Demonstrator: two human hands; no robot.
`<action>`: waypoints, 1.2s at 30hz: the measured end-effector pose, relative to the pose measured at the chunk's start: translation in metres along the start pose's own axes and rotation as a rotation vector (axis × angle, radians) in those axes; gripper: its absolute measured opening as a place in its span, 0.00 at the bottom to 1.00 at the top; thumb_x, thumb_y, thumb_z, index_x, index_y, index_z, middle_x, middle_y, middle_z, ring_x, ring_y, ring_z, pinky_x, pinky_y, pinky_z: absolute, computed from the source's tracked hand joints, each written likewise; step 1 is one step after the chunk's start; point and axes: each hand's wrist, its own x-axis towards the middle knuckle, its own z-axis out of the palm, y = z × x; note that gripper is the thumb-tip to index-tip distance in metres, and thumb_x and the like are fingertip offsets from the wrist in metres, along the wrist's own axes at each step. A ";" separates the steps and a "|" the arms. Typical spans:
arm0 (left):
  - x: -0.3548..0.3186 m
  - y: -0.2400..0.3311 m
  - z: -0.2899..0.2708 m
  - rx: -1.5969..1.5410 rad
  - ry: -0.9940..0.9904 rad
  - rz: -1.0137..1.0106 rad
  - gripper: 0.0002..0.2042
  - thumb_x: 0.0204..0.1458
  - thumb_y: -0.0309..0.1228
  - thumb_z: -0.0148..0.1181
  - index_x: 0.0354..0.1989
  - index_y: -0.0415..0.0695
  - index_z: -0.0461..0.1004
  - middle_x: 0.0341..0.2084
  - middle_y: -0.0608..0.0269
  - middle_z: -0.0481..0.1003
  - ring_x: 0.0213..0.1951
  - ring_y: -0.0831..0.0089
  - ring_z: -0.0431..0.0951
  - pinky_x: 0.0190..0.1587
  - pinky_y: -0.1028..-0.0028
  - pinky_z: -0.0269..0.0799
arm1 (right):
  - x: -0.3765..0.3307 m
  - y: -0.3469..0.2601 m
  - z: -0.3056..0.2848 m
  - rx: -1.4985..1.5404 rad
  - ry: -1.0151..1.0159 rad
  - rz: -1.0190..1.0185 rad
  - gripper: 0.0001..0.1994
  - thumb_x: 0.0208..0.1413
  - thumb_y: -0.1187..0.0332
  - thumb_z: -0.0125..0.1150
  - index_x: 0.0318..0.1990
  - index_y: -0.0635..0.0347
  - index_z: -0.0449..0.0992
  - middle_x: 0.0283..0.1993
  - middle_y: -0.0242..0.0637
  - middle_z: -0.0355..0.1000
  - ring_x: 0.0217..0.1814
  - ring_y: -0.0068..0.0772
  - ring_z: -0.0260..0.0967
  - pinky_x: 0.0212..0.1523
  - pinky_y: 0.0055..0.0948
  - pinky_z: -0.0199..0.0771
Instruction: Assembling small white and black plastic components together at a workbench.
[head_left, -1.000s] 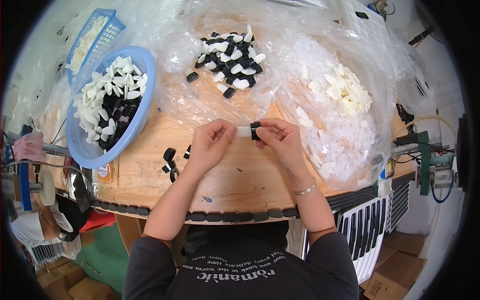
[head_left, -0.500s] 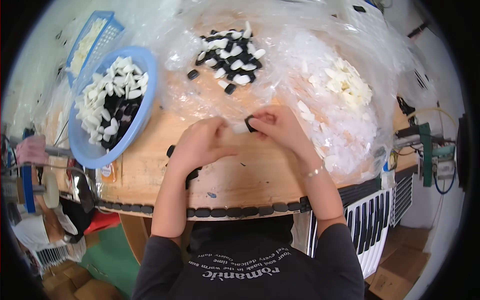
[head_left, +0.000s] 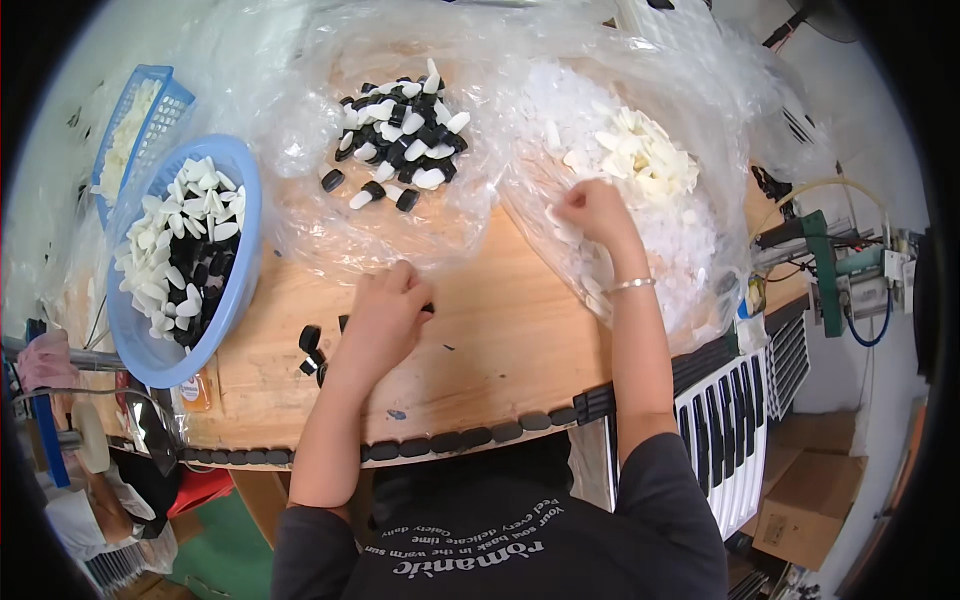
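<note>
My left hand (head_left: 383, 318) is low over the wooden table with its fingers curled. A small black cap (head_left: 428, 308) shows at its fingertips. Several more black caps (head_left: 311, 340) lie beside my left wrist. My right hand (head_left: 597, 213) is over the clear plastic sheet, fingers drawn together. It is next to the heap of thin translucent white pieces (head_left: 672, 250) and the cream pieces (head_left: 640, 160). Whatever its fingertips hold is too small to make out. Beyond my hands lies a pile of black caps with white oval pieces (head_left: 405, 130).
On the left a blue basin (head_left: 243, 270) holds white pieces and black caps. Behind it stands a blue basket (head_left: 163, 118) with cream pieces. Black pads line the near table edge (head_left: 445, 441). To the right are a black-and-white slatted panel (head_left: 735, 440) and a green metal fixture (head_left: 822, 275).
My hands have moved apart. The right one, earlier pinching a black cap with a white piece, has gone away to the translucent pieces. The whole view has shifted.
</note>
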 end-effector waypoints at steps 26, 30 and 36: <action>0.005 0.011 0.007 -0.568 0.313 -0.218 0.20 0.40 0.19 0.68 0.44 0.40 0.72 0.32 0.63 0.79 0.28 0.81 0.75 0.33 0.82 0.69 | -0.087 -0.097 0.056 0.669 -0.095 -0.694 0.10 0.45 0.80 0.65 0.37 0.63 0.77 0.38 0.38 0.71 0.37 0.30 0.71 0.37 0.24 0.71; 0.004 0.008 0.013 -0.563 0.337 -0.213 0.18 0.41 0.17 0.66 0.43 0.39 0.72 0.33 0.61 0.78 0.31 0.80 0.76 0.36 0.81 0.70 | -0.088 -0.099 0.059 0.727 -0.199 -0.628 0.09 0.47 0.80 0.64 0.38 0.64 0.77 0.41 0.37 0.71 0.41 0.29 0.71 0.40 0.23 0.72; 0.012 0.014 0.018 -1.008 0.544 -0.223 0.15 0.40 0.12 0.62 0.39 0.37 0.74 0.35 0.57 0.76 0.35 0.69 0.78 0.37 0.75 0.74 | -0.088 -0.093 0.070 1.156 -0.316 -0.358 0.09 0.55 0.80 0.56 0.44 0.68 0.73 0.47 0.36 0.69 0.46 0.25 0.70 0.47 0.22 0.73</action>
